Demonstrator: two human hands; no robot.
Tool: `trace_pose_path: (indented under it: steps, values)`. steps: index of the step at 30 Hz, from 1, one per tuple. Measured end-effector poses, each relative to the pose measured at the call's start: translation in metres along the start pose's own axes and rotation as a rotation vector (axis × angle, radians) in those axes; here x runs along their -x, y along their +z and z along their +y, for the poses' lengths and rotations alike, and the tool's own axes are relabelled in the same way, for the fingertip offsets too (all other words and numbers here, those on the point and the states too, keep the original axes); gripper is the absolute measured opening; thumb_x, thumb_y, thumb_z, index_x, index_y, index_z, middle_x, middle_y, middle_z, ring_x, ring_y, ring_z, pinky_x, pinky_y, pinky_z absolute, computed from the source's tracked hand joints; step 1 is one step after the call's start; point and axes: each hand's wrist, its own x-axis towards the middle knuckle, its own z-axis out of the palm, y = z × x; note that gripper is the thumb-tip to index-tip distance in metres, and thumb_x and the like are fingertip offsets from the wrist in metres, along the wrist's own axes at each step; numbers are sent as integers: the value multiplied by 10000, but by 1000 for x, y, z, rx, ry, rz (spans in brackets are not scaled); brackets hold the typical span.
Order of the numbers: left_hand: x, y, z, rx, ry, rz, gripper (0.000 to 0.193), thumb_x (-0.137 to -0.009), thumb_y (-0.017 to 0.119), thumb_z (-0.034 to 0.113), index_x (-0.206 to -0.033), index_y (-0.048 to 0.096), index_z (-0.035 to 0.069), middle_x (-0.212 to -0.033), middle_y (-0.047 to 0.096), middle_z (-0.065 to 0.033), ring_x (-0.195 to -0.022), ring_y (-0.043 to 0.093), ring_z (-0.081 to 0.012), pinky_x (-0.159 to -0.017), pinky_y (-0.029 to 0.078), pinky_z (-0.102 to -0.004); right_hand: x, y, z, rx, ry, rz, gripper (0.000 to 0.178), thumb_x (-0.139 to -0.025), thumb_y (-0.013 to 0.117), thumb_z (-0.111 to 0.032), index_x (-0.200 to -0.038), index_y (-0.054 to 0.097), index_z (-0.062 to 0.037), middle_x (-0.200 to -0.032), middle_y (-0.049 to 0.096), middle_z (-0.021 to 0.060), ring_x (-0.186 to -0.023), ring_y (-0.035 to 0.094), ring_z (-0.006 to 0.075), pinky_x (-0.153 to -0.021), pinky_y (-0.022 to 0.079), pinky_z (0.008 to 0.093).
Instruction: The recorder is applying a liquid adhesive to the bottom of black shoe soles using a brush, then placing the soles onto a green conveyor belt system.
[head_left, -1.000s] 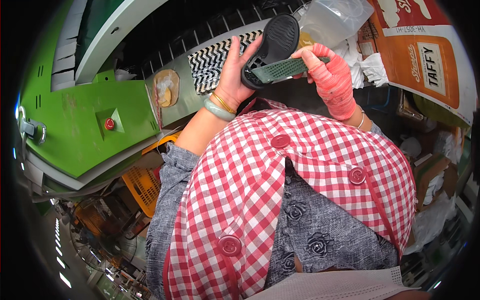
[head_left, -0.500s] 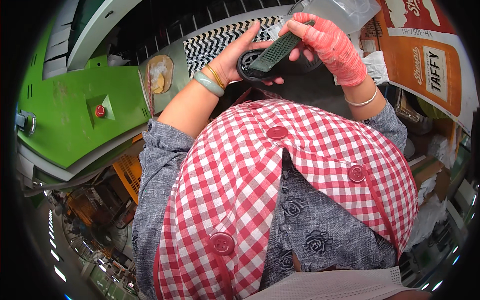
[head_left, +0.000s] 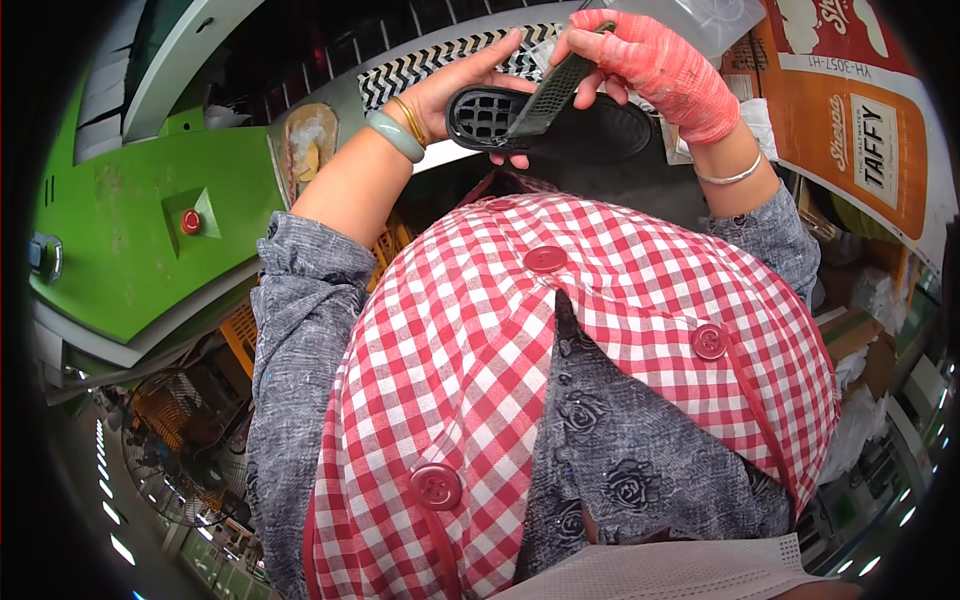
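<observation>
A black shoe sole (head_left: 478, 116) with a grid of open cells at its left end lies across my left hand (head_left: 445, 88). That hand grips its left end, thumb stretched along the far side and fingertips showing under the near edge. My right hand (head_left: 665, 75), in a coral-red fingerless knit covering, pinches the upper end of a dark green perforated insole (head_left: 556, 92). The insole stands tilted above the sole, its lower end touching or close to the grid. Part of the sole's middle is hidden behind the insole.
A green machine panel (head_left: 120, 210) with a red push button (head_left: 191, 221) is at the left. Beside it sits a small tray (head_left: 307, 150) of scraps. Black-and-white zigzag material (head_left: 400, 80) lies beyond my hands. Orange printed cardboard (head_left: 860, 150) stands at the right.
The insole has tilted up more steeply, uncovering more of the sole's grid. My left hand and the sole have shifted a little left.
</observation>
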Motion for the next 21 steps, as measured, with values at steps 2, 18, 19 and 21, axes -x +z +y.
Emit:
trace_pose_path:
  steps: [2, 18, 19, 21]
  values:
    - [-1, -3, 2, -17, 7, -20, 810, -815, 396, 648, -1095, 501, -105, -821, 630, -202, -592, 646, -331, -474, 566, -357, 1, -11, 13, 228, -163, 9, 301, -882, 522, -319, -954, 583, -34, -868, 627, 19, -591, 597, 64, -456, 384, 153]
    - [-39, -14, -13, -221, 581, 355, 570, -693, 671, 0, -1197, 406, -23, -1049, 517, -70, -966, 530, -169, -879, 394, -266, 11, -81, 115, 68, -288, 936, 289, -883, 537, -310, -963, 604, -40, -927, 635, 38, -683, 611, 71, -531, 388, 169]
    - [-43, -12, -16, -254, 591, 401, 588, -681, 666, -12, -1208, 407, -26, -1103, 508, -81, -1006, 520, -182, -910, 380, -281, 10, -79, 116, 66, -204, 927, 288, -877, 536, -306, -969, 613, -45, -906, 638, 30, -700, 617, 72, -541, 400, 172]
    - [-50, -5, -22, -301, 613, 461, 647, -660, 669, -39, -1243, 388, -27, -1152, 502, -82, -1075, 496, -184, -949, 364, -286, 6, -80, 127, 87, -208, 926, 291, -877, 535, -307, -977, 614, -45, -900, 640, 26, -706, 617, 71, -546, 404, 171]
